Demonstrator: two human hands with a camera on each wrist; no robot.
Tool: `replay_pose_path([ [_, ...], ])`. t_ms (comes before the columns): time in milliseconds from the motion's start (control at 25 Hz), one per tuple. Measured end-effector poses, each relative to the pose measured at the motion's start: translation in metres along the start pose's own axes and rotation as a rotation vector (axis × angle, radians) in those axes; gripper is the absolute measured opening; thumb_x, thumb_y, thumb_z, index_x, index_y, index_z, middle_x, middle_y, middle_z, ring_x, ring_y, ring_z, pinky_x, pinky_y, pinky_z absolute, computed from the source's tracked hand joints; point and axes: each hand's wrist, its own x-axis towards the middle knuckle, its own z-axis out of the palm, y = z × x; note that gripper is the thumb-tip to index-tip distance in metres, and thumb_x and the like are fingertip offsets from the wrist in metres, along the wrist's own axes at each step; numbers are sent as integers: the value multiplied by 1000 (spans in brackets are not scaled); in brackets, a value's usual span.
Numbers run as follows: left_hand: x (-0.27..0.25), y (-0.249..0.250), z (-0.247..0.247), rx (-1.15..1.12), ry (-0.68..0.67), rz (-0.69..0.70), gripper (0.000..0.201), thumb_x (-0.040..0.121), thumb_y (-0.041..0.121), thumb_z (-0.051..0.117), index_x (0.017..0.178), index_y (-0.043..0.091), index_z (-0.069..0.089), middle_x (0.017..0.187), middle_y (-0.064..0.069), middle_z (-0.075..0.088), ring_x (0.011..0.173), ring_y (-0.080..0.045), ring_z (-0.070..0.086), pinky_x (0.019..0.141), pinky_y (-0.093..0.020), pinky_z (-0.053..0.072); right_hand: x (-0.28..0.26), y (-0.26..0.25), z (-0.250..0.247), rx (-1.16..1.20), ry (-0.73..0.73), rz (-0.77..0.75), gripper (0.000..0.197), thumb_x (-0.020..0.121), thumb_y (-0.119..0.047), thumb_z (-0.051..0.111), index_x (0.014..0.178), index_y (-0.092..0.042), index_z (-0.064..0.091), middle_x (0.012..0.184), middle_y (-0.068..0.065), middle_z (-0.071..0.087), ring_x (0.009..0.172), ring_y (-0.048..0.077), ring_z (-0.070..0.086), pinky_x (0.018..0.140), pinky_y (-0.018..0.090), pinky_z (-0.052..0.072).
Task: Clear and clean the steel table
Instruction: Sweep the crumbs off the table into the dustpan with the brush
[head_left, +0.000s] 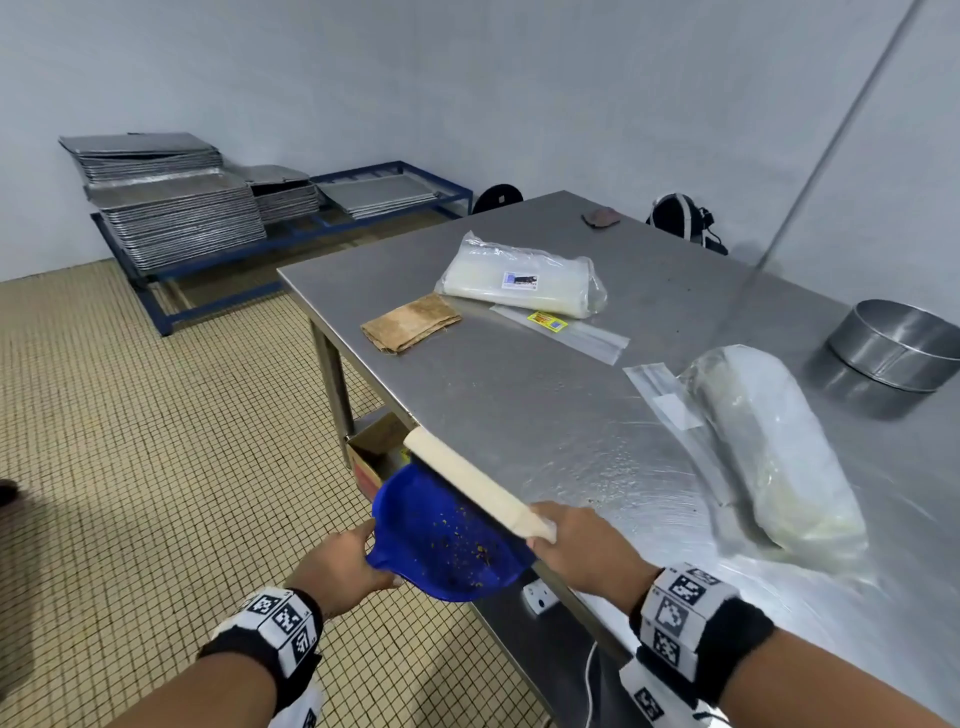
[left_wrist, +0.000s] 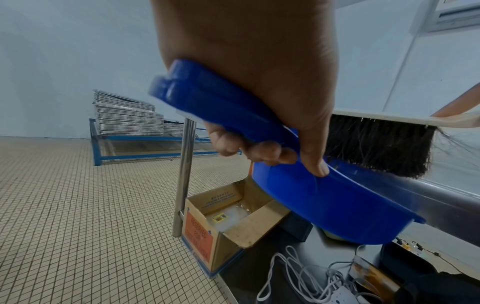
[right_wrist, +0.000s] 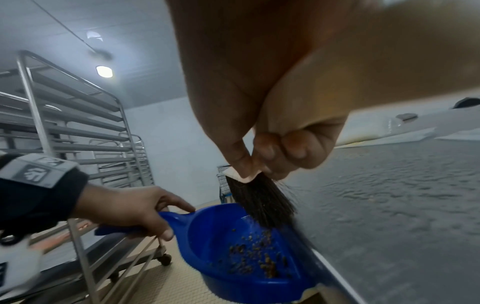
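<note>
Steel bench (head_left: 597, 415) edge: we see the blue dustpan (head_left: 447, 540) held just below it, brown crumbs (right_wrist: 259, 259) inside. Left hand (head_left: 337, 566) fingers (left_wrist: 259, 150) wrap its handle. Right hand (head_left: 582, 551) grips the brush (head_left: 478, 483), bristles (right_wrist: 262, 201) hanging over the pan. Under the bench, an open cardboard box (left_wrist: 223, 226) holds plastic packets; contents unclear. Round metal tin (head_left: 893, 343) on the bench is cut off at the frame edge.
</note>
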Motion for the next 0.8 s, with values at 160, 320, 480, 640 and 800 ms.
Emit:
replay_pose_path([
  [160,1,-5,2,13,5,8,80,72,50,76,141,27,41,81,6,68,71,-8,65,73,-30,57,-10,-12,17,1,-58,17,47,92,-35,53,138,-30,46,123,5,64,106,23,62,88,30,49],
  [320,3,-8,6,14,-11,32,84,70,53,75,142,28,40,77,6,66,69,-9,61,72,-28,54,-11,-6,5,78,15,64,42,91,-32,55,133,-31,52,115,4,68,86,18,66,77,27,52],
  [480,1,-7,13,23,-15,35,87,70,55,75,145,32,37,82,7,67,75,-6,64,77,-29,55,-8,29,-24,130,180,179,40,91,-29,59,131,-26,56,112,5,70,86,17,66,72,25,47],
  [640,-8,-5,22,14,-14,65,82,70,57,73,141,34,39,75,8,67,72,-6,65,77,-31,57,-19,70,-51,99,259,363,41,92,-26,57,132,-23,55,112,9,68,79,21,62,60,25,46],
  [800,-20,2,34,46,-18,41,86,69,61,72,143,34,37,78,6,67,77,-9,64,79,-32,55,-32,110,-63,84,244,478,41,92,-28,53,133,-25,52,96,5,64,65,16,57,45,20,37],
])
